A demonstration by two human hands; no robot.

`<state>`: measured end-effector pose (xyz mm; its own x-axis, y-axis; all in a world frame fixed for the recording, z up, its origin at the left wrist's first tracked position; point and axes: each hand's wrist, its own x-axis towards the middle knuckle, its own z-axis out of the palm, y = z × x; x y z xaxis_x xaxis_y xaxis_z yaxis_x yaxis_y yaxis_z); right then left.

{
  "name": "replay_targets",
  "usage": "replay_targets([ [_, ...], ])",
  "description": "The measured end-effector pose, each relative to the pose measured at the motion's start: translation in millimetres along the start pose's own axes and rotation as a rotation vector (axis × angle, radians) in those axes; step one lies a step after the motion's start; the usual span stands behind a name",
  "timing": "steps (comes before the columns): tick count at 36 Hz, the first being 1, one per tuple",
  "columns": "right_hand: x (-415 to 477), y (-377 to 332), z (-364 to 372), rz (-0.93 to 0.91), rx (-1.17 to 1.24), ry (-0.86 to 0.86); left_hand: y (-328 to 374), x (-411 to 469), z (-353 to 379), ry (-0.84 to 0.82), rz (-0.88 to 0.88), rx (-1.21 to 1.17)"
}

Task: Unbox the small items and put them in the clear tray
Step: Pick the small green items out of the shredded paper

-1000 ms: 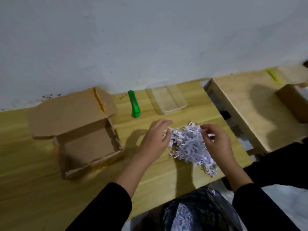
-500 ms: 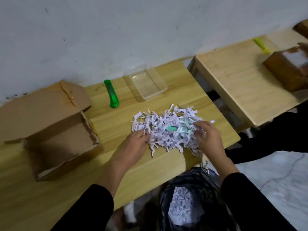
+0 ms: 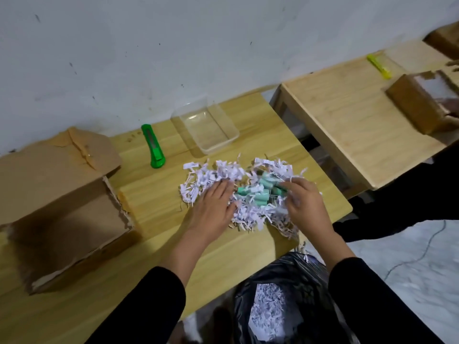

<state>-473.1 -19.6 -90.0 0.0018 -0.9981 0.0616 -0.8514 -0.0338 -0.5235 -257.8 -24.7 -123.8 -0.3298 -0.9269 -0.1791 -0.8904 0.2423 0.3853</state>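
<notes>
1. At 9 o'clock an opened cardboard box [image 3: 64, 207] lies on the wooden table [image 3: 154, 194], flaps torn; its left side runs out of the frame.
2. At 11 o'clock a green utility knife [image 3: 153, 146] lies near the grey-white wall [image 3: 173, 45].
3. At 12 o'clock the clear tray [image 3: 224, 142] stands against the wall, with nothing visible in it.
4. At centre, shredded paper [image 3: 211, 177] is spread just in front of the tray. The left hand [image 3: 213, 207] lies flat on it, fingers extended and spread.
5. Small teal cylinders [image 3: 258, 192] lie bunched in the parted shreds between the hands; their count is hard to make out.
6. The right hand [image 3: 304, 204] rests on the shreds at the cluster's right edge, fingers curled; whether they pinch anything cannot be told.
7. At 6 o'clock a black bag [image 3: 293, 276] holding shreds sits below the table edge, cut off by the frame.
8. At 2 o'clock a second table [image 3: 347, 115] carries a yellow knife [image 3: 379, 66] and another box [image 3: 419, 103], blurred. Pale floor [image 3: 409, 269] shows at 4 o'clock.
</notes>
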Motion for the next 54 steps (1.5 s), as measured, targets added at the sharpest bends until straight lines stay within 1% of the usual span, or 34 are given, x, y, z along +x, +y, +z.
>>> replay_targets([
  [2,-2,-9,0,-0.038,0.023,0.040,-3,-1,-2,0.008,-0.014,-0.010],
  [4,-1,-24,5,-0.129,0.033,0.052,-6,-2,-2,0.001,-0.009,-0.001],
  [6,4,-40,14,-0.212,0.032,0.015,-10,-2,-3,-0.003,-0.016,0.016],
  [8,11,-51,24,-0.233,0.023,-0.053,-15,-1,-5,0.000,-0.038,0.016],
  [11,17,-52,33,-0.189,-0.028,-0.134,-23,-2,-9,-0.010,-0.051,0.019],
  [13,21,-47,30,-0.108,-0.063,-0.134,-28,-3,-12,-0.032,-0.038,0.021],
  [15,23,-43,23,-0.025,-0.076,-0.094,-31,-4,-15,-0.048,-0.020,0.008],
  [19,19,-39,12,0.114,-0.035,0.042,-32,-5,-17,-0.053,0.003,-0.016],
  [21,14,-39,13,0.138,-0.024,0.049,-33,-4,-17,-0.034,0.011,-0.026],
  [23,9,-39,17,0.130,-0.037,0.025,-30,-2,-17,0.002,0.004,-0.061],
  [25,6,-38,22,0.115,-0.057,0.002,-26,-1,-18,0.072,0.013,-0.108],
  [28,6,-43,26,0.056,-0.055,0.017,-18,2,-17,0.136,0.107,-0.101],
  [31,14,-56,26,-0.032,-0.039,0.035,-15,5,-12,0.088,0.205,-0.062],
  [34,26,-60,31,-0.095,-0.066,-0.020,-21,6,-7,0.024,0.238,0.005],
  [38,39,-59,35,-0.120,-0.130,-0.048,-34,3,-4,-0.016,0.226,0.083],
  [43,45,-52,35,0.018,-0.190,-0.036,-45,-1,-9,-0.013,0.153,0.056],
  [45,42,-51,32,0.066,-0.152,0.003,-46,-2,-9,-0.010,0.129,0.051],
  [47,36,-54,28,0.092,-0.085,0.079,-47,-2,-8,-0.018,0.108,0.049],
  [50,24,-63,21,0.053,0.006,0.131,-46,-2,-8,-0.009,0.099,0.044],
  [52,18,-72,20,-0.008,0.041,0.078,-45,-1,-7,0.000,0.098,0.048],
  [54,17,-77,24,-0.069,0.043,-0.016,-45,0,-6,0.005,0.095,0.046],
])
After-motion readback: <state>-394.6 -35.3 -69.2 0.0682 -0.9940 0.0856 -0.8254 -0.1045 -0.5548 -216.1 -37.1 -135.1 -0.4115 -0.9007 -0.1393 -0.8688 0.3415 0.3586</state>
